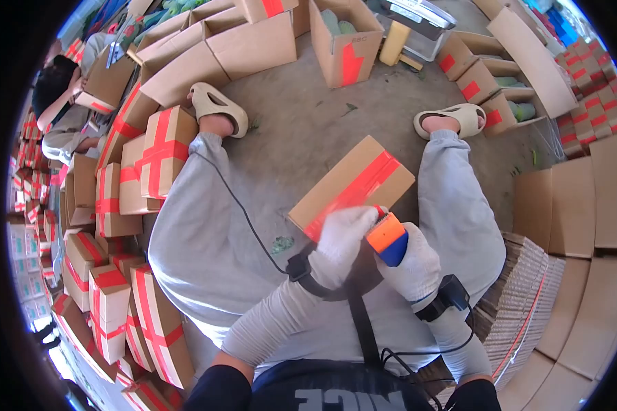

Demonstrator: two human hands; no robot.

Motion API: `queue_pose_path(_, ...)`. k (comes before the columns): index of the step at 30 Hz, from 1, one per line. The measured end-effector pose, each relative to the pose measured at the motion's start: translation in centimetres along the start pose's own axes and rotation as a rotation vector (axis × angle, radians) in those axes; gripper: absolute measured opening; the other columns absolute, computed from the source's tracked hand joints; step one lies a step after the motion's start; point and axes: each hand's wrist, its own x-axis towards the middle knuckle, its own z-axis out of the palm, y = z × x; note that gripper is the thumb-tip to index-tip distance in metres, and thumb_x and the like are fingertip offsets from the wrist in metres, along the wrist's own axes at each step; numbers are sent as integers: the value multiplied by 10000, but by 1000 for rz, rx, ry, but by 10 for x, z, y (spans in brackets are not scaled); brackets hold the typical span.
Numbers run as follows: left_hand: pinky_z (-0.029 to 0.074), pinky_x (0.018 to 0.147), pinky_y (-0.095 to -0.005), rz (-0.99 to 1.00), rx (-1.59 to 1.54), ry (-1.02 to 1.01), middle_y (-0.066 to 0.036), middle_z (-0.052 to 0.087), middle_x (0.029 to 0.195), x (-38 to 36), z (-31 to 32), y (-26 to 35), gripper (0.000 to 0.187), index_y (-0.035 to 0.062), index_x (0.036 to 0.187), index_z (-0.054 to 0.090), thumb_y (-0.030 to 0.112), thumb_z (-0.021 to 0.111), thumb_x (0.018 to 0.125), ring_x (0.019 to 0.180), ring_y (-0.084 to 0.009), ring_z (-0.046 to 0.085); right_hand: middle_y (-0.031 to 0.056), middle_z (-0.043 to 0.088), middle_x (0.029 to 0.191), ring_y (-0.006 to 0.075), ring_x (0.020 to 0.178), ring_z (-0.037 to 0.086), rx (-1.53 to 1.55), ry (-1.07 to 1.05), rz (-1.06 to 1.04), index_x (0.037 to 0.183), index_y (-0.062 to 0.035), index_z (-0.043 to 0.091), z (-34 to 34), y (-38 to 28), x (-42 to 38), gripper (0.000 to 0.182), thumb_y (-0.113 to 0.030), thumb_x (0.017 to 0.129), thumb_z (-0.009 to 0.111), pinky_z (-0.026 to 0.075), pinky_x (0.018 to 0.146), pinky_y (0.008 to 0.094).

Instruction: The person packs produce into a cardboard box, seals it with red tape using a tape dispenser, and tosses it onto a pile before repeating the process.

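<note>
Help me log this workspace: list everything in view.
Centre carton: one, brown and red, middle
Tape dispenser: one, orange and blue, right hand
Sealed cartons: many, brown and red, both sides
Open cartons: several, brown, front
Flattened cardboard: one bundle, brown, right
Metal device: one, silver, front
Wrist devices: two, black, lower middle
Co-worker: one, pale trousers, left
Sandals: two, cream, front
Legs: two, grey, both sides
Left hand, right hand: two, white gloves, centre

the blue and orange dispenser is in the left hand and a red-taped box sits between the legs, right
The head view shows the dispenser in the right hand, not the left hand; the red-taped box does sit between the legs.
</note>
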Motion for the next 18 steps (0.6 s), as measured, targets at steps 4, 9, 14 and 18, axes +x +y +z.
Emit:
queue_pose_path(4,585,879,-330,222,-145,142,-130,755,1078,63,-56,46,331,-81,1205,683,211,632,1058,972,-190,719,184,718,946,416,870,715,-82,-186,89,1142,-98,594,-19,19,17,499,-278,762,862,580,747,486)
queue_pose_path(9,524,994,-373,-89,717,161,-229,687,1278,179,-142,-56,465,-78,1298,621,293,617,1018,1167,-289,673,187,719,1033,395,945,726,-347,-559,234,1243,-89,507,21,68,45,592,-313,786,809,585,805,517)
queue_pose_path(14,444,1145,-373,-163,970,-105,-237,575,1496,192,-194,-50,615,-26,1515,490,292,643,1011,1394,-300,557,211,718,1053,402,965,728,-287,-533,168,1270,-78,494,45,46,70,606,-315,799,794,589,827,514)
queue_pose_path(18,470,1116,-395,46,984,203,-204,637,1422,133,-198,41,508,41,1486,532,280,565,1039,1320,-314,613,243,723,996,436,924,728,-227,-441,88,1240,-65,495,61,-35,138,539,-310,830,743,586,815,532)
